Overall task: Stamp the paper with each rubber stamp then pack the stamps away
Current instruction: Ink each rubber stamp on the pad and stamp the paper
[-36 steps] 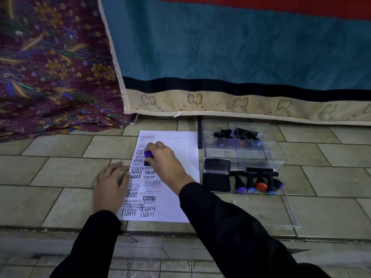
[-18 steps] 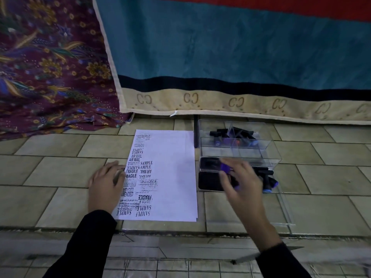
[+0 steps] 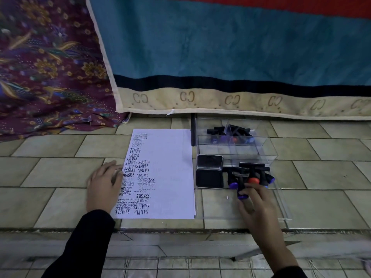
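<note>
The right hand (image 3: 259, 205) is pinching a purple-capped stamp (image 3: 242, 196), fingers (image 3: 252, 190) curling round its handle, at the near end of the row of stamps (image 3: 253, 173) on the clear lid (image 3: 281, 207), near the tiled floor's (image 3: 60, 171) front edge. Doing this well probably means laying it parallel to its neighbours, inked face away from the paper (image 3: 172, 177). The left hand (image 3: 103, 185), fingers straight and loosely spread, is pressing the paper's left edge. The ink pad (image 3: 209, 178) and clear compartment box (image 3: 236, 151) are sitting beyond, and a teal blanket (image 3: 220, 47) and batik cloth (image 3: 40, 67) are hanging along the far edge.
</note>
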Available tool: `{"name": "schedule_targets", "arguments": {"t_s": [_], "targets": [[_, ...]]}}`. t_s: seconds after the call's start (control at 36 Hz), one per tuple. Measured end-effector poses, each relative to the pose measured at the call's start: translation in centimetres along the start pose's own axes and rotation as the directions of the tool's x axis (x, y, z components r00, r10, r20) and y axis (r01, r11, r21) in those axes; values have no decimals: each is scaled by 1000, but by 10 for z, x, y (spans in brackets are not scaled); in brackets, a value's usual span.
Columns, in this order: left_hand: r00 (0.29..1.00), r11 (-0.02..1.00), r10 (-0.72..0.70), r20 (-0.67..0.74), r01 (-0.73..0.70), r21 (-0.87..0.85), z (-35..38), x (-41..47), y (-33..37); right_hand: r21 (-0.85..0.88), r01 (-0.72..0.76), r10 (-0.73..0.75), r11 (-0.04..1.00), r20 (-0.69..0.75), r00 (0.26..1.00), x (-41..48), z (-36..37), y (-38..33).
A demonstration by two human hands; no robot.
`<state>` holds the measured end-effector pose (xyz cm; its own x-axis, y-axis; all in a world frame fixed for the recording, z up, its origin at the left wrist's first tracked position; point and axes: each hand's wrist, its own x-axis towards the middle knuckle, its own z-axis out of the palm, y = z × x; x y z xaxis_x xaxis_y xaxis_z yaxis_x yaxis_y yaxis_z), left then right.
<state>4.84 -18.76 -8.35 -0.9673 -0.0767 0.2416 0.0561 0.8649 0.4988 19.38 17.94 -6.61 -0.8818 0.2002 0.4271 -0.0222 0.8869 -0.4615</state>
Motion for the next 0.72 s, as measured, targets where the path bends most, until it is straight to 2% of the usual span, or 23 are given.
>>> {"name": "schedule_targets", "arguments": {"t_s": [0.36, 0.47, 0.58, 0.72], "targets": [[1000, 1000, 5, 1, -5, 10, 1, 0, -2, 44, -19, 18, 999, 15, 1000, 1, 1, 0], [1000, 1000, 0, -7, 0, 4, 2, 1, -2, 74, 15, -13, 997, -32, 999, 11, -3, -4], [1000, 1000, 8, -13, -8, -1, 3, 1, -2, 122, 42, -33, 992, -77, 996, 39, -3, -17], [1000, 1000, 2, -9, -2, -4, 2, 1, -2, 83, 46, -43, 996, -37, 998, 106, 6, -34]]}}
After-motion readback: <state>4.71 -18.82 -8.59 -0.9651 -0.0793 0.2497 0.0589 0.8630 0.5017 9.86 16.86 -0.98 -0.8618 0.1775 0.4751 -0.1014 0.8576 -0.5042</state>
